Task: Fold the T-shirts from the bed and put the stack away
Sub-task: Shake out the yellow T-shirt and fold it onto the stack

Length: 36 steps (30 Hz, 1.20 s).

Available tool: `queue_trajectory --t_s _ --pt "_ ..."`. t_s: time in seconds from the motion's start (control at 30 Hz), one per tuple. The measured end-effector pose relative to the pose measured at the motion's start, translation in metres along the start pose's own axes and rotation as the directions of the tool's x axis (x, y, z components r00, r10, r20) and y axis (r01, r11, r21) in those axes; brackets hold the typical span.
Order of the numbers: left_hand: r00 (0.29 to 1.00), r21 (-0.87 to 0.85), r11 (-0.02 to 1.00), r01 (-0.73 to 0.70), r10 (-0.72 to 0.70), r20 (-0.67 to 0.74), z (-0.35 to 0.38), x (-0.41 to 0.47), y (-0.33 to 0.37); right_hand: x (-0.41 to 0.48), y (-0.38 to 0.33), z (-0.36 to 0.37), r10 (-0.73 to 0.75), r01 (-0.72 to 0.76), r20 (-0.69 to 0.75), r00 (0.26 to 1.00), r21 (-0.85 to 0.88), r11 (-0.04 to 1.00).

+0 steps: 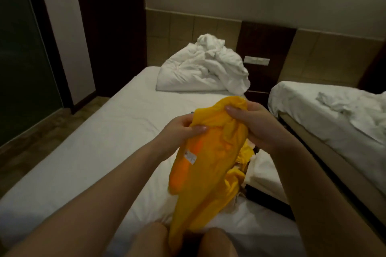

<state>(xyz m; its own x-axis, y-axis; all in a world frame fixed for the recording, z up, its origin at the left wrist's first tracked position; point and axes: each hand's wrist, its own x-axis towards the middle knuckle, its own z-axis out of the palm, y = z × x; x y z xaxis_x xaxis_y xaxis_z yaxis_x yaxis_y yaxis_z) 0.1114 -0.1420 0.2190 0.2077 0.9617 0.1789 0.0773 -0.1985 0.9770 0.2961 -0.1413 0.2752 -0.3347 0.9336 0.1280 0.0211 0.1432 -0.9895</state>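
— Since both hands are on it, where exactly is the shirt (200, 173)?
— Up off the bed (100, 135), in front of the person. It's yellow, bunched into a long roll rather than spread. Its long axis runs from the far end, at the hands, down to the near end, which hangs between the knees (154, 238).
— And the grip?
— The left hand (179, 129) pinches the left edge near the top, thumb on the front, fingers behind. The right hand (252, 125) is curled round a gathered knot of cloth at the top right. They sit close together, about level.
— So what does the next move need?
— My guess: the hands must part sideways along the top edge to open the shirt out, then lay it flat. The stretch of sheet to the left looks the likely spot; that's the left hand's side.
— Anything in the way?
— Just right of and under the shirt lies a heap (244, 152) of more yellow and pale clothes, with something black (265, 196), I can't tell what, beside it at the bed's right edge. Laying the shirt rightward would cover them.
— Farther out?
— A crumpled white duvet (204, 69) at the far end, well apart. A second bed (334, 123) to the right, across a gap, with a white cloth (351, 106) rumpled on it.
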Motion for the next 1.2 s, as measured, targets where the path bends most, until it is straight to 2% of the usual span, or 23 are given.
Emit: queue_trajectory --t_s 0.07,0.17,0.27,0.37,0.43,0.53,0.63,0.73,0.87,1.07,1.2 --pt "1.000 -0.001 1.000 -0.019 0.019 -0.002 0.000 -0.004 0.015 -0.007 -0.011 -0.010 -0.030 0.028 -0.074 0.997 -0.018 0.999" --pt "0.991 0.036 0.992 -0.122 0.124 -0.056 -0.001 -0.008 0.044 -0.011 -0.024 -0.019 -0.054 0.030 -0.138 0.989 -0.175 0.984" --pt "0.955 0.252 0.930 -0.265 0.290 -0.065 -0.001 -0.010 0.078 -0.010 -0.051 -0.018 -0.054 0.037 -0.039 0.998 -0.346 0.938" --pt "0.926 0.412 0.840 -0.352 0.378 0.021 0.001 -0.013 0.110 -0.012 -0.087 -0.008 -0.002 0.053 0.112 0.994 -0.461 0.886" --pt "0.920 0.472 0.804 -0.361 0.391 0.039 0.000 -0.017 0.130 -0.013 -0.107 0.002 -0.093 0.153 0.144 0.985 -0.494 0.856" --pt "0.929 0.560 0.774 -0.294 0.369 -0.022 -0.011 -0.021 0.154 -0.011 -0.130 0.018 -0.281 0.260 0.041 0.959 -0.523 0.812" --pt "0.946 0.655 0.729 -0.198 0.318 -0.068 -0.028 -0.028 0.168 -0.006 -0.150 0.029 -0.471 0.336 -0.042 0.881 -0.647 0.685" --pt "0.956 0.758 0.644 -0.106 0.276 -0.102 -0.045 -0.036 0.169 -0.004 -0.168 0.031 -0.564 0.378 -0.055 0.824 -0.688 0.620" --pt "0.967 0.698 0.713 -0.064 0.216 -0.133 -0.062 -0.045 0.170 -0.006 -0.176 0.028 -0.552 0.378 -0.019 0.834 -0.710 0.595" --pt "0.970 0.684 0.728 0.035 0.139 -0.198 -0.082 -0.049 0.155 -0.013 -0.175 0.010 -0.482 0.342 -0.097 0.871 -0.587 0.734" --pt "0.956 0.540 0.837 0.085 0.083 -0.280 -0.101 -0.049 0.142 -0.014 -0.165 -0.008 -0.383 0.257 -0.131 0.915 -0.542 0.800"
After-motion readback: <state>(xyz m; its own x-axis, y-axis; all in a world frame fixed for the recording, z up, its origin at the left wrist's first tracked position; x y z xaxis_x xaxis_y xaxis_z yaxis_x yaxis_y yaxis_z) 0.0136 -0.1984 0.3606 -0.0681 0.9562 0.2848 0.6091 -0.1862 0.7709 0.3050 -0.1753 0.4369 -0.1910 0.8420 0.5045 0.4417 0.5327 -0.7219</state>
